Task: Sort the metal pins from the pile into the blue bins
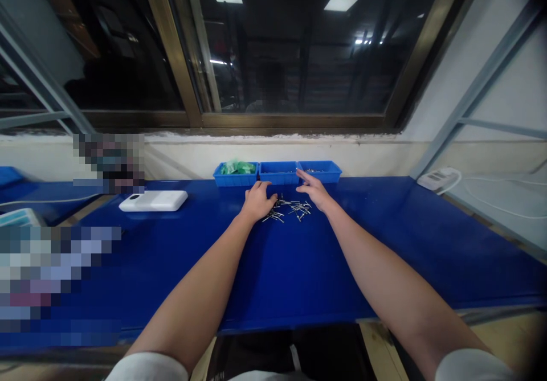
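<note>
A loose pile of thin silver metal pieces [299,207], some seemingly with small heads like screws or rivets, lies on the blue table [290,273]. My left hand [257,200] rests at the pile's left side, its thumb and fingers apart and nothing visible in it. Over the right side is my right hand [315,192], fingers stretched out towards the bins and thumb apart, holding nothing. Just behind my hands stand a middle blue bin [277,180] and a right blue bin [331,179], each with small metal pieces inside. The left blue bin [222,181] holds green plastic packets [240,168].
A white oblong device [156,200] lies on the table to the left. At the far right sits a white power strip [438,179] with a cable. Grey metal frame bars [482,79] slant at both sides. A window [299,56] is behind the bins. Blurred blocks hide things at left.
</note>
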The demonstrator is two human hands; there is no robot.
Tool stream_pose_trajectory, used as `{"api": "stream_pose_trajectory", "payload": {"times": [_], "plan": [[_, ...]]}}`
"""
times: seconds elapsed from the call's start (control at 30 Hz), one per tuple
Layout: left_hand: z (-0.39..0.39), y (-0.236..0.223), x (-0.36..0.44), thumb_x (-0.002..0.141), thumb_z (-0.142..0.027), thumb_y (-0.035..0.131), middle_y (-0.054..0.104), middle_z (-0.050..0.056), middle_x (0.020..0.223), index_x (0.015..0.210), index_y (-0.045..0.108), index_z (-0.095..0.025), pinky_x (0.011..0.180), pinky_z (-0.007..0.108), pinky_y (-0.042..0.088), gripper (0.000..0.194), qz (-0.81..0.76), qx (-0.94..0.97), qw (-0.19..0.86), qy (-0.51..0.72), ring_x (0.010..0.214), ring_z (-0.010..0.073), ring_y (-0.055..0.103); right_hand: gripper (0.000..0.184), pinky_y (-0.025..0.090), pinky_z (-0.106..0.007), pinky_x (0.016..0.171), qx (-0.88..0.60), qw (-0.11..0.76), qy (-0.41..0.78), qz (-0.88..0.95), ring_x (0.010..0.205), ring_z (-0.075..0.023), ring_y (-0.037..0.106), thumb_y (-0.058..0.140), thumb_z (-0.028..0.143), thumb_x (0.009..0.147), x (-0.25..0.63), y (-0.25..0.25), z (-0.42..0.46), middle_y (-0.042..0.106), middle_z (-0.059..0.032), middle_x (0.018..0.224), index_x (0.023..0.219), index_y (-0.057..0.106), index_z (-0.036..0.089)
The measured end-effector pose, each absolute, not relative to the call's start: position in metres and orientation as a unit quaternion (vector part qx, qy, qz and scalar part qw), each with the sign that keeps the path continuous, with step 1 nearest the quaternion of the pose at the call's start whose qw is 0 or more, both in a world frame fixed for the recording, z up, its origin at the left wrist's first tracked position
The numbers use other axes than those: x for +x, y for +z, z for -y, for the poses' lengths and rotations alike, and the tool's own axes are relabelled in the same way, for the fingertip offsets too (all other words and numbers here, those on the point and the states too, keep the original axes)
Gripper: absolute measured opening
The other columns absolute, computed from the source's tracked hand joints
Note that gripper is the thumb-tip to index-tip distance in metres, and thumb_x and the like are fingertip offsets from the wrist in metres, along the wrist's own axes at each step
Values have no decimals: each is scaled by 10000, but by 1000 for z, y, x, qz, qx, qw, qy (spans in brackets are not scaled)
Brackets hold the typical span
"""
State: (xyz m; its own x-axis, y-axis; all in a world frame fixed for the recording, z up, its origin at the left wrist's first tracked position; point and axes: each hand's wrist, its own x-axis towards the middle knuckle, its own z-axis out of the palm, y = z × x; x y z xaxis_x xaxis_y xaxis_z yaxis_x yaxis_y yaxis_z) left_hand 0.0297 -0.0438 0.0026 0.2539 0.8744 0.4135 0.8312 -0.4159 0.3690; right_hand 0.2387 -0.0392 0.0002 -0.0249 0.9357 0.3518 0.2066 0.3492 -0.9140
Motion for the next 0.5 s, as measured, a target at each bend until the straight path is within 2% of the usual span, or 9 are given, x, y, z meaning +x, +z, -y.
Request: {"api": "stream_pose_trajectory", "payload": {"times": [0.1, 0.23, 0.4, 0.5], "plan": [[45, 3, 32, 815, -380, 500, 526, 107, 1207, 1209, 483, -191, 920, 424, 392, 437, -538, 798, 40, 270, 1128, 265, 496, 681, 321, -412, 993, -448, 529, 378, 614, 1197, -229, 445, 609, 236, 643, 239, -1, 39, 439, -50, 1368, 1303, 444, 268], [47, 4, 33, 827, -386, 480, 516, 112, 1229, 1221, 471, -191, 947, 432, 369, 440, -539, 803, 46, 252, 1154, 267, 476, 635, 368, -411, 946, -466, 543, 376, 589, 1128, -240, 501, 617, 251, 627, 242, -3, 37, 501, -78, 1312, 1251, 504, 225], [47, 6, 31, 823, -411, 463, 518, 110, 1240, 1228, 475, -180, 956, 420, 367, 466, -542, 802, 52, 246, 1153, 263, 479, 460, 447, -345, 814, -517, 589, 303, 542, 893, -198, 600, 592, 231, 618, 246, -8, 30, 655, -102, 1043, 1069, 608, 141], [49, 8, 28, 834, -507, 402, 509, 113, 1266, 1247, 470, -163, 981, 384, 355, 543, -522, 817, 75, 235, 1169, 250, 473, 322, 455, -320, 727, -574, 538, 231, 572, 723, -165, 590, 569, 251, 647, 245, -6, 35, 663, -52, 828, 945, 639, 150]]}}
